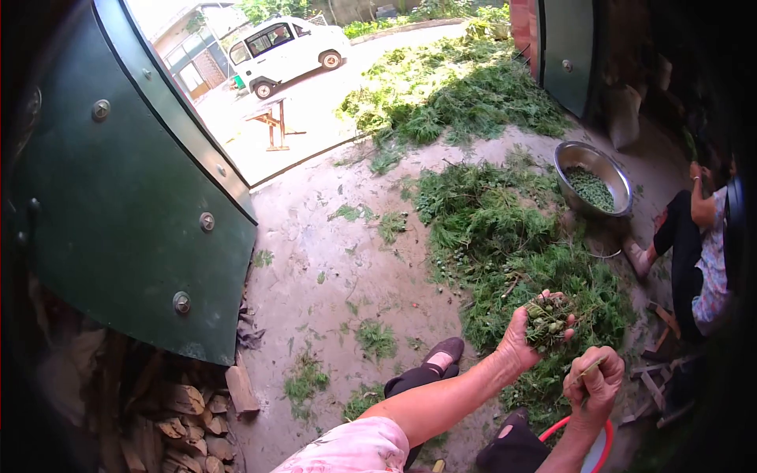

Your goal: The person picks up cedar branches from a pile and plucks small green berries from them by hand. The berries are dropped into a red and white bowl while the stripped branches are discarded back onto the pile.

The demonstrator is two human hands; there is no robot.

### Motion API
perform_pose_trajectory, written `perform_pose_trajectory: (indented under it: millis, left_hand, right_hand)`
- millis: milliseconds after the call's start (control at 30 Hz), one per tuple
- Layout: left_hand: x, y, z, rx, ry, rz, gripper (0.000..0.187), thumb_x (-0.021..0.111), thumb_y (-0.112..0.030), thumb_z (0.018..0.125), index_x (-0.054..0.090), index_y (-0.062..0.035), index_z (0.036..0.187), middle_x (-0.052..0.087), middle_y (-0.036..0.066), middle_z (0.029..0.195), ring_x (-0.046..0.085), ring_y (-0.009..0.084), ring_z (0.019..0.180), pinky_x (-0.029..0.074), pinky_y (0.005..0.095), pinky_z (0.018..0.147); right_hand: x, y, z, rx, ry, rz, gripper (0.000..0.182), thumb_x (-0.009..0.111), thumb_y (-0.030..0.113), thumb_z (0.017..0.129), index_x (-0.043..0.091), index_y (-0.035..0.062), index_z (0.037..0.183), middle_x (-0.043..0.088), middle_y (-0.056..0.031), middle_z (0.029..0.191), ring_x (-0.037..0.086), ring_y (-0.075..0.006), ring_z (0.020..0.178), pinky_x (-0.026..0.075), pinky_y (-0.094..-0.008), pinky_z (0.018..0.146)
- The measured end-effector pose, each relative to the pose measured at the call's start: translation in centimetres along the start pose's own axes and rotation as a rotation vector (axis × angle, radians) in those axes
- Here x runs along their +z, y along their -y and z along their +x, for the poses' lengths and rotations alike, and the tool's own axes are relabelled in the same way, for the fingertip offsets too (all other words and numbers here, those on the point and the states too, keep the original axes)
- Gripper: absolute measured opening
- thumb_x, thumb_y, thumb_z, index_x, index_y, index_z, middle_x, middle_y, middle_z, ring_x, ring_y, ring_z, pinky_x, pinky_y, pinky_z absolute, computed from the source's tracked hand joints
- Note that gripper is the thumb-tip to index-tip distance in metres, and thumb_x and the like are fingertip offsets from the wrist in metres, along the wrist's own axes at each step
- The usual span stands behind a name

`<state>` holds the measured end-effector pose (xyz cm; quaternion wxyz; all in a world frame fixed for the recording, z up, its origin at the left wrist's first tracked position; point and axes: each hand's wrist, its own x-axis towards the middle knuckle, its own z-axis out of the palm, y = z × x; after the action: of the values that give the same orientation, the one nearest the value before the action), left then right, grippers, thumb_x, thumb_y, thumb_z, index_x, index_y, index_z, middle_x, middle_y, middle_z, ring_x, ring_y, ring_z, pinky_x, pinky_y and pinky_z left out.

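Observation:
My left hand (520,340) is closed around a cone-bearing evergreen sprig (550,323), with brownish-green cones and twigs bunched at the fingers. Just to the right and nearer me, my right hand (595,382) is curled shut, and a thin yellowish-green bit shows at its thumb and fingertips; what it is cannot be made out. Below the right wrist is part of a container with a red rim (608,441). Beyond both hands lies a heap of green evergreen branches (512,229), some with small round cones.
A metal basin (559,169) of green cones stands beyond the heap. At right sits another person (710,229). More branches (473,87) lie in the doorway. Left are a green metal door (134,197) and stacked firewood (185,426). Outside are a wooden stand (272,122) and white car (288,51).

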<state>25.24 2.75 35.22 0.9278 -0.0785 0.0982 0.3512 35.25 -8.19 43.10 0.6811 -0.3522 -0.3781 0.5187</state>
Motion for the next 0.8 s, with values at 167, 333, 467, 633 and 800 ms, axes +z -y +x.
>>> perform_pose_trajectory:
  millis: [167,333,467,633,800]
  left_hand:
    - [0.6,-1.7,0.0,0.044,0.049,0.006,0.03,0.047,-0.037,0.091,0.056,-0.0111,0.103,0.062,0.009,0.088,0.063,0.0271,0.08,0.055,0.0427,0.065]
    - [0.6,-1.1,-0.2,0.022,0.016,0.013,0.031,0.047,-0.037,0.09,0.056,-0.0112,0.105,0.062,0.007,0.09,0.062,0.0263,0.081,0.054,0.042,0.064]
    - [0.8,0.0,-0.4,-0.037,-0.07,0.083,0.03,0.048,-0.036,0.09,0.058,-0.0116,0.104,0.063,0.005,0.09,0.062,0.0249,0.078,0.054,0.0393,0.061]
    - [-0.7,2.3,-0.2,-0.129,-0.056,0.093,0.032,0.046,-0.039,0.091,0.058,-0.0143,0.107,0.063,0.005,0.092,0.062,0.0218,0.079,0.055,0.0379,0.061]
    - [-0.4,2.5,-0.4,-0.171,-0.054,0.089,0.032,0.047,-0.04,0.09,0.058,-0.0154,0.107,0.063,0.004,0.09,0.063,0.0213,0.077,0.054,0.0375,0.06]
  right_hand:
    - [1.2,-0.1,0.5,0.1,0.825,-0.609,0.02,0.075,0.009,0.066,0.069,0.0006,0.083,0.067,-0.0127,0.084,0.063,-0.021,0.076,0.049,-0.027,0.071]
    - [-0.3,0.6,-0.1,0.306,0.173,-0.491,0.014,0.069,0.003,0.072,0.067,-0.0037,0.084,0.064,-0.0073,0.077,0.061,-0.0155,0.071,0.049,-0.0246,0.065]
    - [-0.6,-1.5,1.1,-0.214,-0.25,-0.83,0.015,0.061,0.002,0.08,0.063,-0.0034,0.094,0.057,-0.0045,0.078,0.056,-0.0121,0.065,0.046,-0.0232,0.062]
    - [-4.1,-4.4,1.2,-0.212,-0.494,-0.765,0.013,0.057,0.007,0.087,0.061,-0.0014,0.096,0.054,-0.0011,0.075,0.044,-0.0073,0.054,0.04,-0.0212,0.051]
    - [-6.5,-4.7,1.5,-0.117,-0.621,-0.813,0.022,0.059,0.023,0.088,0.061,0.001,0.086,0.046,0.0046,0.056,0.036,-0.0017,0.044,0.027,-0.0188,0.039]
